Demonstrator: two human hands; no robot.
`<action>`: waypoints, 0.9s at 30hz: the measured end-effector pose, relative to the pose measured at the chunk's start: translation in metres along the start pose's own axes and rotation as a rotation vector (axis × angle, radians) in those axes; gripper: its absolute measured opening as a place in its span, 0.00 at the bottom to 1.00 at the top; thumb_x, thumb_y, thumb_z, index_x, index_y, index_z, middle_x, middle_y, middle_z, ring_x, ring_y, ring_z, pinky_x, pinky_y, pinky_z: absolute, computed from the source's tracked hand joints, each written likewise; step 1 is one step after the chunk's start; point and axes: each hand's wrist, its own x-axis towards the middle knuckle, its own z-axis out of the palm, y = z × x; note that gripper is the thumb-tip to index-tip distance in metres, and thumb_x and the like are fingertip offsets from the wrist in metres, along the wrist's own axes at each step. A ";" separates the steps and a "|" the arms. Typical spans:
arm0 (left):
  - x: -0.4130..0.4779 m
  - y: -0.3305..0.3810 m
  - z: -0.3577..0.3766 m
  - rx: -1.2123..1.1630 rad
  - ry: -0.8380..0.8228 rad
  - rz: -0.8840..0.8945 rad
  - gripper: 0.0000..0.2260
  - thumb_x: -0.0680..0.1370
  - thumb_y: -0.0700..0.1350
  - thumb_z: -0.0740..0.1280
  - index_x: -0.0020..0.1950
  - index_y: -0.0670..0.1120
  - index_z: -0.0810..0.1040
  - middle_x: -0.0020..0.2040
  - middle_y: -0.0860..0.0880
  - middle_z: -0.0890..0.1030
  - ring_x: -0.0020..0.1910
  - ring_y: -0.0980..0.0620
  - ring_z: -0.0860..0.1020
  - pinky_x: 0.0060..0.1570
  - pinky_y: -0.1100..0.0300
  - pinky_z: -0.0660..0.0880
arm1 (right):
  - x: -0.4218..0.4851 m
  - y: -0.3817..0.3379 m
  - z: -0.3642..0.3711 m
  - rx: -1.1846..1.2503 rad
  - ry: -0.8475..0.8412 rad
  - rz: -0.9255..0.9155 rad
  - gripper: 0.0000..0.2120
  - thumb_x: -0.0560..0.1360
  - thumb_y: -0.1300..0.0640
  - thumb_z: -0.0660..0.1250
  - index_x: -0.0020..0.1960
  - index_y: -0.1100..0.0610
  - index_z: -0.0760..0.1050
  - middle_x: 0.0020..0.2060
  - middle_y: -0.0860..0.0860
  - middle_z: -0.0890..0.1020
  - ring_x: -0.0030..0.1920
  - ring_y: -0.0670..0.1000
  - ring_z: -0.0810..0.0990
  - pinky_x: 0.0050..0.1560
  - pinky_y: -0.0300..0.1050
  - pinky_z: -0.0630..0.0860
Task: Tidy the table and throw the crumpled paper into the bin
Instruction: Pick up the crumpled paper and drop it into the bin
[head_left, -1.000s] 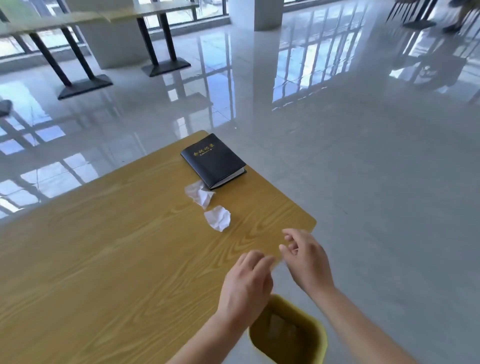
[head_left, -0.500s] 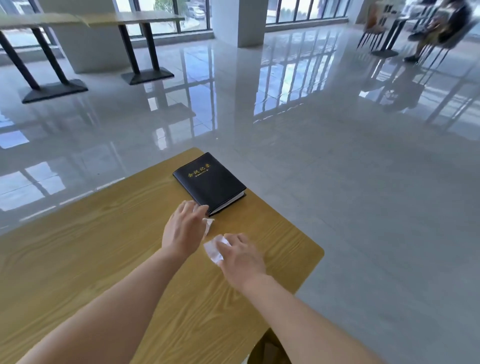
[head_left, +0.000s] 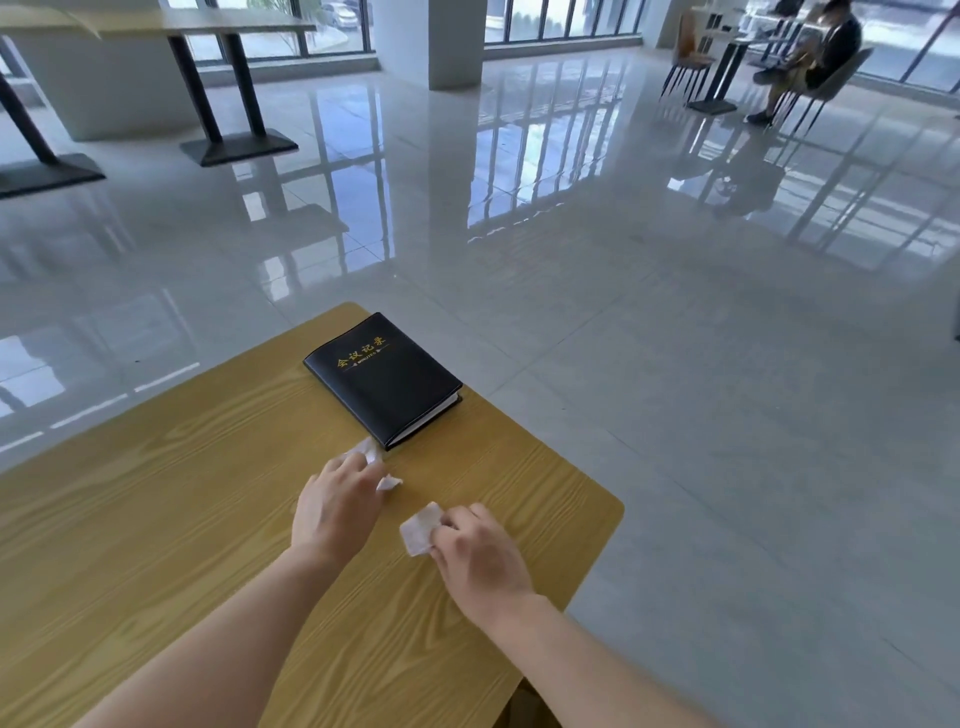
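Two crumpled white papers lie on the wooden table (head_left: 156, 519) just in front of a black notebook (head_left: 387, 379). My left hand (head_left: 335, 506) covers the farther crumpled paper (head_left: 371, 454), its fingers curled around it; only white corners stick out. My right hand (head_left: 478, 551) pinches the nearer crumpled paper (head_left: 418, 530) at its right side, just above the tabletop. The bin is almost hidden below the table's near right edge; only a dark sliver (head_left: 530, 706) shows.
The notebook sits close to the table's far right corner. Shiny tiled floor (head_left: 675, 364) spreads to the right and beyond. Other tables (head_left: 208, 78) stand at the far left; a seated person (head_left: 810, 62) and chairs are at the far right.
Both hands went from the table's near edge above the bin out to the two papers and closed on them. The view tilted up, so the bin dropped out of sight.
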 end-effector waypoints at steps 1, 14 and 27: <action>-0.002 0.002 -0.001 0.001 0.009 0.006 0.09 0.80 0.45 0.65 0.59 0.50 0.79 0.55 0.51 0.80 0.54 0.48 0.77 0.43 0.55 0.73 | -0.002 0.001 -0.001 0.024 0.010 0.012 0.09 0.80 0.63 0.61 0.53 0.59 0.80 0.51 0.53 0.80 0.53 0.53 0.73 0.53 0.48 0.77; -0.050 0.072 -0.026 -0.168 0.174 0.130 0.03 0.74 0.42 0.73 0.47 0.47 0.81 0.43 0.51 0.80 0.39 0.48 0.77 0.29 0.54 0.72 | -0.042 0.027 -0.042 0.169 0.201 0.122 0.10 0.80 0.54 0.63 0.55 0.56 0.81 0.49 0.49 0.82 0.52 0.51 0.75 0.48 0.43 0.76; -0.108 0.184 -0.025 -0.380 0.195 0.331 0.07 0.74 0.42 0.74 0.50 0.49 0.81 0.55 0.54 0.82 0.45 0.51 0.82 0.31 0.53 0.79 | -0.131 0.099 -0.092 0.156 0.343 0.291 0.05 0.77 0.54 0.68 0.47 0.52 0.82 0.41 0.46 0.82 0.44 0.49 0.75 0.41 0.40 0.74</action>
